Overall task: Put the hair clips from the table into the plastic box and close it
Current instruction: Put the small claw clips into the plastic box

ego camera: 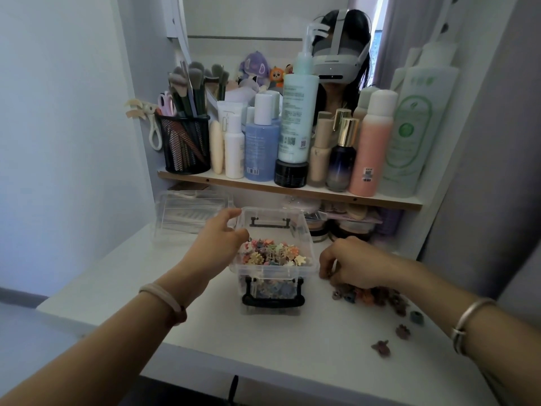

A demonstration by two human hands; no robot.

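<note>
We steadied the open box point(275, 271) and reached into the loose clips point(377, 297).
Our left hand point(222, 232) gripped the box's left rim, thumb stretched along it. The box, heaped with clips, sat between our hands. Our right hand point(348, 263) curled its fingers round clips on the worktop point(292, 347), with more scattered beside that wrist. The lid point(190, 212) lay beyond our left hand.

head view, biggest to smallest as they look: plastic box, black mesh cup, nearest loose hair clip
1. plastic box, though it sits nearer the camera
2. black mesh cup
3. hair clip
</note>
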